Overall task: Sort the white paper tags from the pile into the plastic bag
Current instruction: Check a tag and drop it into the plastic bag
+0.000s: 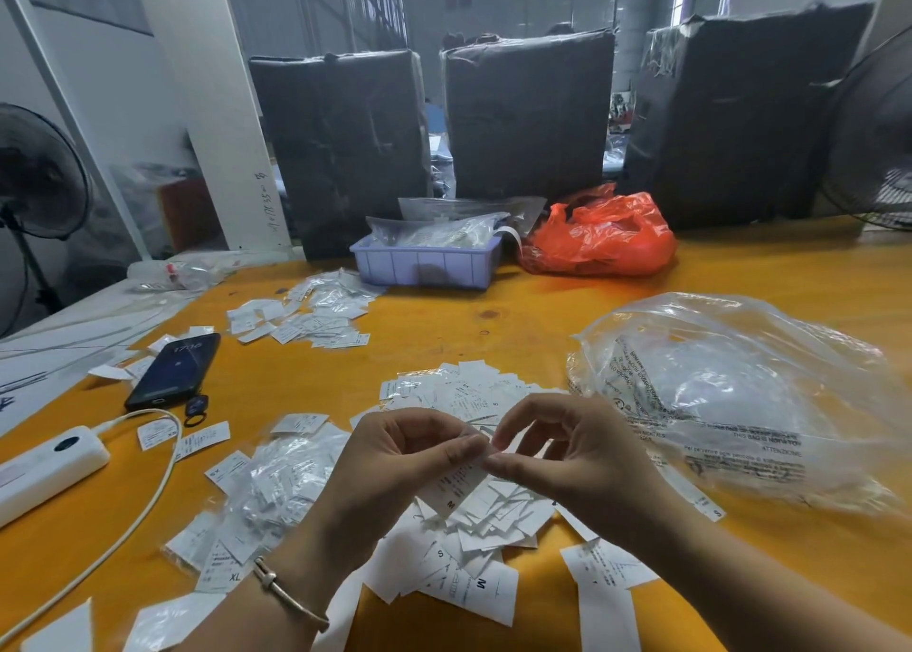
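Head view, read left to right across the orange tabletop [518, 315]. At the left edge lie a white power bank [47, 469] with its cable [148, 483] and, just beyond it, a dark phone [175, 370]. Toward the near left corner sits a small heap of bagged tags [266, 493]; a second scatter of tags [306, 315] lies farther back, in front of a lilac tray [427, 264] at the far edge. At the near centre is the pile [474, 518] of white paper tags, some showing size letters. Above it the left hand [395, 459] and right hand [567, 454] meet: each grip is closed in a fingertip pinch on one white tag [456, 486], marked M, which hangs lifted just above the pile. To the right, near the right edge, the clear plastic bag [740, 404] lies crumpled on its side, with some tags apparently already inside; which side its mouth faces cannot be told. A red bag [599, 236] rests behind, at the far edge.

The step in hand appears to be separating or checking a single tag. To do it well, the fingertips should peel apart any stuck layers, confirm the tag is single, then one hand should carry it rightward while the other holds the bag mouth wide.
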A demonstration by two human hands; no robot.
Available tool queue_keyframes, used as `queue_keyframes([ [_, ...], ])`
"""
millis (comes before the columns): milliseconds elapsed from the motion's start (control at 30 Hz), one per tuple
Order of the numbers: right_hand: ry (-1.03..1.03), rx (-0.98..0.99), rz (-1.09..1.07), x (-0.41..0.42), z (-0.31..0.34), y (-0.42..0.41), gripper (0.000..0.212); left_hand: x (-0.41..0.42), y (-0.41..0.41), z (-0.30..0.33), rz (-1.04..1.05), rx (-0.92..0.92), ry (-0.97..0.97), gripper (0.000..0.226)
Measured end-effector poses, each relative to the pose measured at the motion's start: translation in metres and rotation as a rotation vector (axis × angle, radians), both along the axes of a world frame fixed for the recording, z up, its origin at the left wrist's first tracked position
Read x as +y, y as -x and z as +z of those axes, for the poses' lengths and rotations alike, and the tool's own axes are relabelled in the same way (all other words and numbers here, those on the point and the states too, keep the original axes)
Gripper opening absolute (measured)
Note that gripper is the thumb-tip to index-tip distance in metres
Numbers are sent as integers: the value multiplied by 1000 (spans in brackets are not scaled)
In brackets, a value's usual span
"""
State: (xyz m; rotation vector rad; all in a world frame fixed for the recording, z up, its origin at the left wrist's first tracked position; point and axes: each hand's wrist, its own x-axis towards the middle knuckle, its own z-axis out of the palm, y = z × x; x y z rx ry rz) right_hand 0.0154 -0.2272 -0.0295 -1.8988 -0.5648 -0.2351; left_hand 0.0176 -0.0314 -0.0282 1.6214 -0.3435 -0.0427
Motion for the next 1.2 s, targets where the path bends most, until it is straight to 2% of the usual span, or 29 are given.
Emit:
queue_keyframes([
  [200, -95, 113, 69, -2, 2, -2, 11, 2, 1, 1, -48, -6, -15, 18],
  [300, -124, 216, 98, -3, 1, -4, 13, 5, 0, 2, -37, -72, -61, 31],
  [367, -130, 248, 107, -3, 0, -5, 14, 6, 0, 3, -39, -124, -115, 26],
  [533, -127, 264, 118, -3, -1, -6, 15, 7, 0, 1, -52, -153, -166, 18],
  [667, -95, 291, 134, -4, -1, -6, 25, 9, -2, -1, -36, -169, -149, 12],
  [800, -81, 275, 107, -3, -3, -7, 16, 8, -4, -2, -26, -158, -147, 9],
  [933, -63, 250, 100, -1, -2, -6, 15, 9, -5, -1, -6, -152, -185, 12],
  [1000, -61, 249, 85, -1, -3, -6, 17, 12, -6, 1, 29, -145, -183, 2],
  [1133, -94, 274, 58, -4, -3, -8, 20, 30, -14, 8, 241, -131, -138, 11],
  [1200, -82, 279, 46, -5, -5, -9, 20, 44, -22, 11, 382, -114, -204, 12],
])
